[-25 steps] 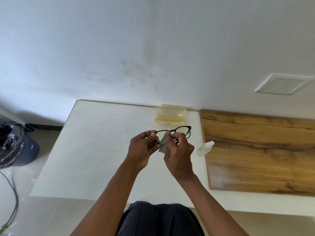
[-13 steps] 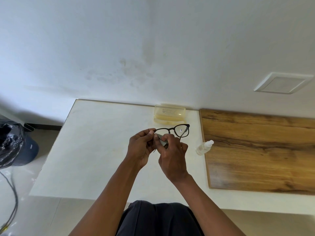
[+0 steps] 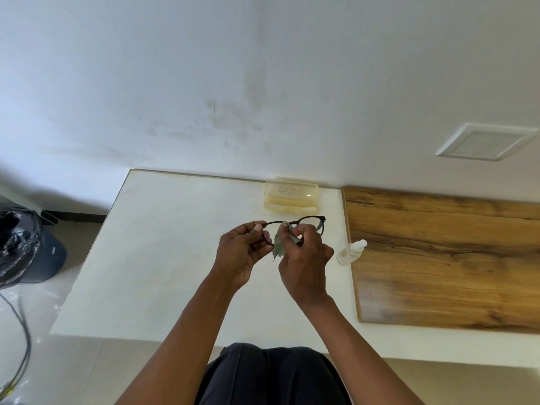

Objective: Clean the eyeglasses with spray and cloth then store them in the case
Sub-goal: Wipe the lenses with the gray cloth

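- I am looking down from the head camera; nearest to me a dark garment (image 3: 271, 375) is filling the bottom centre, with both forearms reaching away from it over the white table (image 3: 163, 258).
- My left hand (image 3: 241, 254) is holding up the left end of the black-framed eyeglasses (image 3: 309, 222), thumb and curled fingers pinching the frame at that end.
- My right hand (image 3: 305, 258) is sitting just right of the left one, fingers curled and pinching a pale grey-green cloth (image 3: 280, 244) against the glasses' left lens; a crumpled flap of cloth is hanging down between the two hands.
- The glasses are being held in the air above the table, their right lens sticking out uncovered beyond my right hand.
- Right of my right hand, a small clear spray bottle (image 3: 349, 252) is lying tilted at the seam where the white table meets a wooden board (image 3: 453, 258).
- Beyond the glasses, the translucent yellowish case (image 3: 290, 197) is sitting against the white wall (image 3: 263, 83); whether its lid is open I cannot tell.
- Far left, on the floor, a black bag (image 3: 17, 244) is resting on a dark blue bin (image 3: 51, 255).
- High on the right, a white square plate (image 3: 485, 141) is showing on the wall.
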{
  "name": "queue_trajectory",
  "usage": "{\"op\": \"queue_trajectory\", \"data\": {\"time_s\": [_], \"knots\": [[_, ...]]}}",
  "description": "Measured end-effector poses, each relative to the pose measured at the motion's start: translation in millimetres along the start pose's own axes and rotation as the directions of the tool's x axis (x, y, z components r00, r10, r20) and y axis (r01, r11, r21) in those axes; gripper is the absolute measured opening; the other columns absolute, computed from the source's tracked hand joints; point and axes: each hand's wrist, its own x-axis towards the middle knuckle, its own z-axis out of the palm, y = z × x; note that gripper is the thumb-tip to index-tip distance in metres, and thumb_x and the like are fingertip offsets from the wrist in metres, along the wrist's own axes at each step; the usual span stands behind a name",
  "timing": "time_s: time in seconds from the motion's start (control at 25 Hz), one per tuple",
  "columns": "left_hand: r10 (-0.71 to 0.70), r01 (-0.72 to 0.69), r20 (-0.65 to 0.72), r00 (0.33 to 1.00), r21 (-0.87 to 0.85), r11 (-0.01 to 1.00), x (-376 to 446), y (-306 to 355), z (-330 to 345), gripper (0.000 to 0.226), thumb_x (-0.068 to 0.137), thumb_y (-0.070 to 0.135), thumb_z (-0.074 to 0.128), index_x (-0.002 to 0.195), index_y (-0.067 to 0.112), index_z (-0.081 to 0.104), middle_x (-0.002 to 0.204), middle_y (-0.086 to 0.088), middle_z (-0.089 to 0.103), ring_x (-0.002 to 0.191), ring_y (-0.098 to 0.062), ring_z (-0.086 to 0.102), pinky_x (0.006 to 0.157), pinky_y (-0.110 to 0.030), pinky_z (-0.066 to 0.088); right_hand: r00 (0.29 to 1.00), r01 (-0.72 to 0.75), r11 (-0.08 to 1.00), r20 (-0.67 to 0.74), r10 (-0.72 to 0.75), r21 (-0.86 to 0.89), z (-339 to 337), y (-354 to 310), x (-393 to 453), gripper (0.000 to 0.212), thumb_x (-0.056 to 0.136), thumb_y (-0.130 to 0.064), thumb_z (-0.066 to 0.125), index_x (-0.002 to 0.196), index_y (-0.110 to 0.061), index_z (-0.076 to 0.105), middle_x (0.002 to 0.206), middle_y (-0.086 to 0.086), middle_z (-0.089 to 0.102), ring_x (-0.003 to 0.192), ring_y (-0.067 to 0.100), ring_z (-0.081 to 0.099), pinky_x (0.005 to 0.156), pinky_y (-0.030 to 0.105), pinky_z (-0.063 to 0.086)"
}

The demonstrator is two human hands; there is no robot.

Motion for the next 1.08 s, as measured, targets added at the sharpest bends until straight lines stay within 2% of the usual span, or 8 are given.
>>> {"op": "queue_trajectory", "data": {"time_s": [0.16, 0.24, 0.44, 0.52, 0.64, 0.92, 1.08], "knots": [[0.011, -0.010, 0.016, 1.000, -0.024, 1.000, 0, 0, 2, 0.016, 0.091, 0.001, 0.051, 0.090, 0.000, 0.067, 0.067, -0.009, 0.068, 0.062, -0.019, 0.067, 0.057, -0.026, 0.056, 0.999, 0.012, 1.000, -0.052, -0.013, -0.015, 3, -11, 8, 0.040, 0.068, 0.000, 0.063, 0.106, -0.010, 0.069, 0.086, 0.013, 0.062, 0.078, 0.029, 0.063, 0.062, 0.035, 0.040], [0.022, -0.022, 0.027, 0.999, -0.021, 1.000, 1, 1, 3, 0.018, 0.090, 0.001, 0.051, 0.088, 0.001, 0.068, 0.073, -0.010, 0.072, 0.067, -0.020, 0.069, 0.058, -0.027, 0.056, 0.998, 0.031, 0.999, -0.059, -0.033, -0.030, 4, -13, 6, 0.043, 0.067, 0.001, 0.059, 0.107, -0.012, 0.069, 0.086, 0.011, 0.061, 0.077, 0.029, 0.063, 0.062, 0.034, 0.039], [0.029, -0.029, 0.001, 1.000, -0.014, 0.999, 2, 1, 3, 0.017, 0.090, 0.001, 0.051, 0.088, 0.002, 0.069, 0.073, -0.010, 0.072, 0.069, -0.022, 0.070, 0.057, -0.027, 0.057, 0.991, 0.126, 0.988, -0.021, -0.129, -0.086, 5, -9, -4, 0.063, 0.052, 0.009, 0.077, 0.109, -0.016, 0.068, 0.090, 0.010, 0.061, 0.080, 0.028, 0.064, 0.061, 0.034, 0.043], [0.033, -0.034, -0.008, 0.999, -0.010, 0.999, 2, 0, 3, 0.017, 0.091, 0.002, 0.051, 0.090, 0.002, 0.068, 0.069, -0.009, 0.071, 0.065, -0.020, 0.069, 0.056, -0.026, 0.056, 0.990, 0.138, 0.985, -0.006, -0.139, -0.105, 5, -6, -9, 0.068, 0.048, 0.009, 0.078, 0.110, -0.017, 0.067, 0.094, 0.008, 0.057, 0.081, 0.027, 0.064, 0.062, 0.033, 0.043], [0.034, -0.034, -0.005, 0.999, -0.007, 0.999, 2, 1, 3, 0.016, 0.091, 0.002, 0.051, 0.091, 0.002, 0.067, 0.066, -0.008, 0.067, 0.061, -0.018, 0.066, 0.056, -0.026, 0.056, 0.991, 0.134, 0.984, 0.005, -0.135, -0.121, 3, 0, -15, 0.074, 0.044, 0.010, 0.081, 0.111, -0.017, 0.067, 0.089, 0.011, 0.063, 0.079, 0.027, 0.064, 0.062, 0.033, 0.044], [0.020, -0.020, 0.020, 1.000, 0.016, 1.000, 2, 1, 0, 0.015, 0.092, 0.005, 0.051, 0.092, 0.003, 0.066, 0.065, -0.008, 0.065, 0.062, -0.018, 0.064, 0.059, -0.027, 0.056, 1.000, 0.015, 0.996, 0.006, -0.014, -0.089, -5, 8, -8, 0.072, 0.042, 0.011, 0.081, 0.109, -0.011, 0.068, 0.089, 0.016, 0.063, 0.080, 0.031, 0.064, 0.062, 0.038, 0.045], [0.015, -0.015, 0.038, 0.999, -0.002, 1.000, 2, 0, 1, 0.016, 0.092, 0.004, 0.050, 0.092, 0.002, 0.066, 0.067, -0.010, 0.065, 0.062, -0.019, 0.064, 0.060, -0.027, 0.057, 1.000, 0.017, 0.997, -0.018, -0.018, -0.079, -5, -3, 6, 0.063, 0.050, 0.007, 0.080, 0.109, -0.009, 0.067, 0.089, 0.016, 0.063, 0.082, 0.033, 0.063, 0.063, 0.040, 0.044]]}}
